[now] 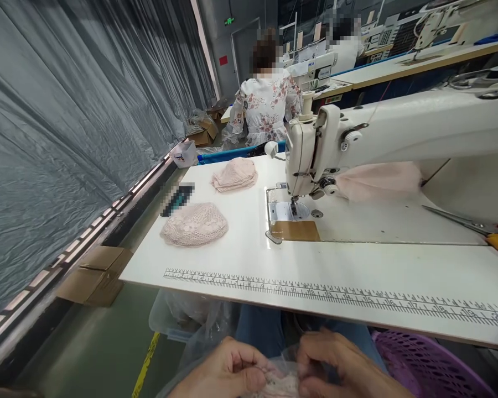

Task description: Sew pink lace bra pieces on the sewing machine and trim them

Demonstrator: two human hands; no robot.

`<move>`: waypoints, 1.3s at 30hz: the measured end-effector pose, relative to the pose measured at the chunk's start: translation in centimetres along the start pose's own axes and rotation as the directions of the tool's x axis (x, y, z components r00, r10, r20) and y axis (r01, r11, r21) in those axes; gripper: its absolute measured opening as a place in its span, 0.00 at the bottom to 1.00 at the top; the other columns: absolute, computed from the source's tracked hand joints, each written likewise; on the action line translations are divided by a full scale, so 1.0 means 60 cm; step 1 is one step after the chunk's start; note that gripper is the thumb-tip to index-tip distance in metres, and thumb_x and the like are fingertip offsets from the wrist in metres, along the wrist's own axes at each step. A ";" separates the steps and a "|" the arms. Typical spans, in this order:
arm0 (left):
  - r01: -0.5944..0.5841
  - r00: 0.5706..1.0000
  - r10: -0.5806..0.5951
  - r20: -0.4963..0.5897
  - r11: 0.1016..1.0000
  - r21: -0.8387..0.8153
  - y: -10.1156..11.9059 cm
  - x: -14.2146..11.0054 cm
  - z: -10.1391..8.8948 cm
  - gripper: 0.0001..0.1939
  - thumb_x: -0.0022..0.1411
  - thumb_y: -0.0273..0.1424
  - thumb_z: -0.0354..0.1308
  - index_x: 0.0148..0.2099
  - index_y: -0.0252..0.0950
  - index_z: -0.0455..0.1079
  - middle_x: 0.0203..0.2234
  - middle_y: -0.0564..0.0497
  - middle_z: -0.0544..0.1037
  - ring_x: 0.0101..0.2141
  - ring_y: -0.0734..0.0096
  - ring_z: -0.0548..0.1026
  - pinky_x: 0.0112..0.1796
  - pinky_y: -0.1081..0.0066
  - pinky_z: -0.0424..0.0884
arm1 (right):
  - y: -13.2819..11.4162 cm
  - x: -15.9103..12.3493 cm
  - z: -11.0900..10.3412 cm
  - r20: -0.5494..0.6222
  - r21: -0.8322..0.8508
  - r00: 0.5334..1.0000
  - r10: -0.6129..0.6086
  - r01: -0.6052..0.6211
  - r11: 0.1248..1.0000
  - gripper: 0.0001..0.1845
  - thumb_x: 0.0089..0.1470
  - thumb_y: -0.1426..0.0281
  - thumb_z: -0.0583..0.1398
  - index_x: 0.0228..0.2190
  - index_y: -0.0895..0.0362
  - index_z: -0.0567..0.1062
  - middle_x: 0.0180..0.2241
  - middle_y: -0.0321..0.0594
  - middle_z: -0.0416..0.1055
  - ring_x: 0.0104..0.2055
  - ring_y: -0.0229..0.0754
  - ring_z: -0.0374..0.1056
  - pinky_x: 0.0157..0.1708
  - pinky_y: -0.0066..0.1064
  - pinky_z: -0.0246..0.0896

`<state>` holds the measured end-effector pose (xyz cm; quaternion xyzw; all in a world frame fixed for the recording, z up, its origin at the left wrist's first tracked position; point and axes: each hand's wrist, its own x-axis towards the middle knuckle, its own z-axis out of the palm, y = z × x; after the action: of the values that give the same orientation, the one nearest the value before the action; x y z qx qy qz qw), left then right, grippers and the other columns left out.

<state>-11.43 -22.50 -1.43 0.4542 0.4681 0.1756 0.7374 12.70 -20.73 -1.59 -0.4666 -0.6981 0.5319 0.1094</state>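
Observation:
Low in the view, over the lap, my left hand (230, 369) pinches a pale pink lace piece (280, 382) between thumb and fingers. My right hand (336, 359) has its fingers closed on the same lace from the other side, slightly blurred. Clear, thin plastic shows around the hands; whether it wraps the lace I cannot tell. On the white table (240, 260) above lie a folded lace piece (195, 224) and, farther back, a stack of pink lace pieces (234, 174). Both hands are below the table's front edge.
A sewing machine (311, 149) stands at right, with scissors (460, 218) by its base. A purple basket (427, 365) is at lower right, a clear plastic bin (170, 315) under the table, a cardboard box (95, 276) at left. A person (268, 99) sits ahead.

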 end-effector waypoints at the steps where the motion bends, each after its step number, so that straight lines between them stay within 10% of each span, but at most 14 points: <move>1: 0.005 1.000 -0.005 0.005 1.000 0.002 0.004 -0.001 0.001 0.35 0.46 0.57 0.65 0.44 0.31 0.78 0.32 0.45 0.78 0.30 0.73 0.69 0.35 0.75 0.64 | 0.003 0.002 0.000 0.001 -0.005 1.000 -0.025 0.025 1.000 0.05 0.46 0.73 0.63 0.23 0.53 0.71 0.28 0.31 0.69 0.36 0.40 0.66 0.39 0.28 0.56; 9: 0.054 0.998 -0.055 0.039 0.998 0.032 -0.001 -0.009 -0.004 0.32 0.49 0.56 0.64 0.41 0.31 0.79 0.22 0.51 0.71 0.22 0.81 0.58 0.25 0.80 0.55 | 0.006 0.015 -0.014 0.151 0.282 0.950 -0.272 0.223 0.933 0.08 0.51 0.65 0.65 0.30 0.53 0.71 0.49 0.37 0.68 0.50 0.43 0.65 0.47 0.30 0.57; 15: 0.012 1.000 -0.010 -0.028 0.996 0.086 -0.001 -0.012 -0.016 0.32 0.52 0.56 0.62 0.40 0.29 0.78 0.20 0.54 0.65 0.22 0.80 0.56 0.24 0.78 0.50 | 0.018 0.028 0.014 0.203 0.288 0.968 -0.149 0.087 0.954 0.36 0.38 0.65 0.69 0.51 0.52 0.67 0.39 0.36 0.69 0.43 0.45 0.65 0.43 0.31 0.59; 30: 0.118 0.990 -0.101 -0.102 0.976 0.183 -0.011 -0.022 -0.015 0.21 0.43 0.44 0.71 0.35 0.33 0.79 0.20 0.56 0.68 0.23 0.78 0.60 0.25 0.79 0.55 | -0.002 0.026 0.029 0.116 0.165 0.993 -0.037 0.017 0.986 0.06 0.44 0.70 0.64 0.29 0.54 0.78 0.32 0.36 0.68 0.39 0.43 0.64 0.38 0.29 0.58; 39: 0.070 0.997 -0.067 -0.027 0.984 0.163 0.011 -0.006 -0.002 0.24 0.43 0.49 0.69 0.32 0.32 0.81 0.16 0.53 0.70 0.21 0.77 0.61 0.25 0.77 0.59 | 0.011 0.025 0.000 0.257 0.391 0.951 -0.175 0.064 0.918 0.13 0.45 0.59 0.66 0.26 0.58 0.79 0.23 0.33 0.67 0.28 0.36 0.62 0.27 0.24 0.54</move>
<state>-11.61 -22.32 -0.73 0.4950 0.5041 0.1158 0.6982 12.26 -19.55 -2.67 -0.3108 -0.6185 0.7103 0.1276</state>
